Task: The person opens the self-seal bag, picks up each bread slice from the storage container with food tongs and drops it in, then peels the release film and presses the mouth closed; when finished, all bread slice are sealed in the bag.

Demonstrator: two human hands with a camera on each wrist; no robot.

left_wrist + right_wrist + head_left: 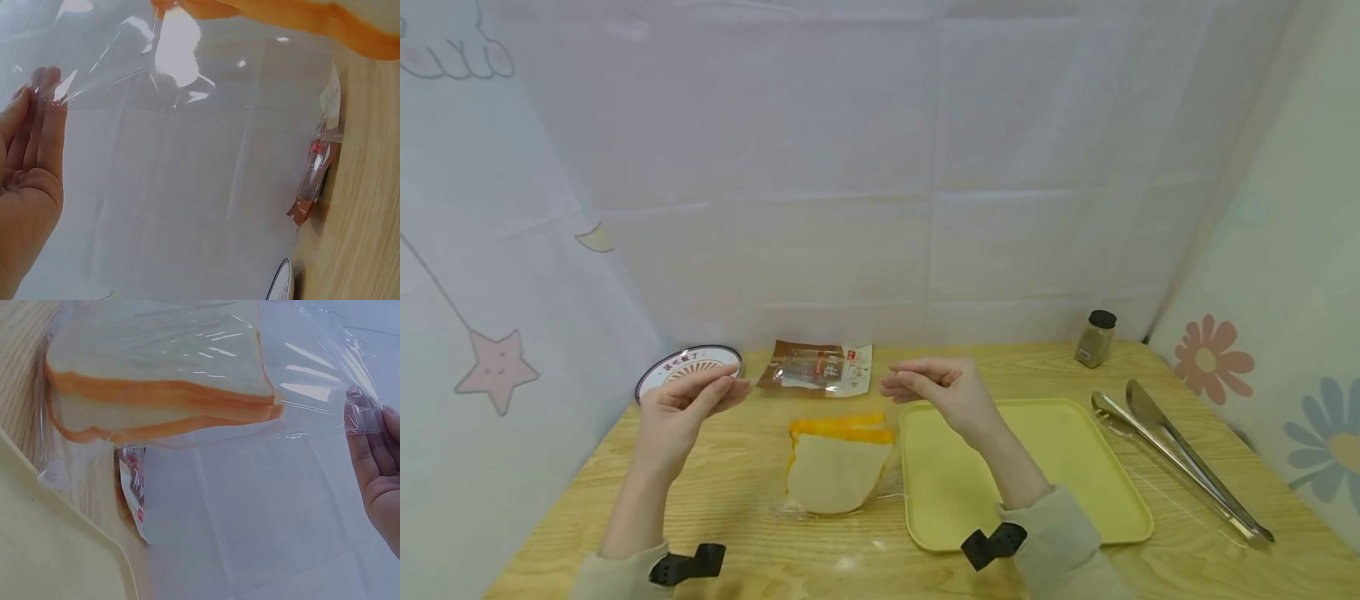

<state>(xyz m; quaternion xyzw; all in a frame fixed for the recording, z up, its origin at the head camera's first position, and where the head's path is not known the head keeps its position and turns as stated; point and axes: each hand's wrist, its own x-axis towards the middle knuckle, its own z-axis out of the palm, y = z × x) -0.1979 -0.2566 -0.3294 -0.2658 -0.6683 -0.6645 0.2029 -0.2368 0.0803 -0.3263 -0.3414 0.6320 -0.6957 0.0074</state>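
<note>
Two slices of orange-crusted white bread (835,479) lie inside a clear plastic bag (309,381) in the middle of the wooden table. The bag's mouth is pulled upward, its thin film hard to see from the head. My left hand (677,417) pinches one side of the mouth between thumb and fingertips, raised to the left of the bread. On the other side, my right hand (951,400) pinches the film the same way, above the yellow tray's near-left corner area. In the right wrist view the film stretches from the bread to the fingertips.
A yellow tray (1022,475) lies right of the bread, with metal tongs (1142,406) beyond it. A brown-and-white food packet (812,369) and a patterned plate (658,375) are at the back. A black-lidded jar (1095,340) stands back right. Cloth walls surround the table (745,550).
</note>
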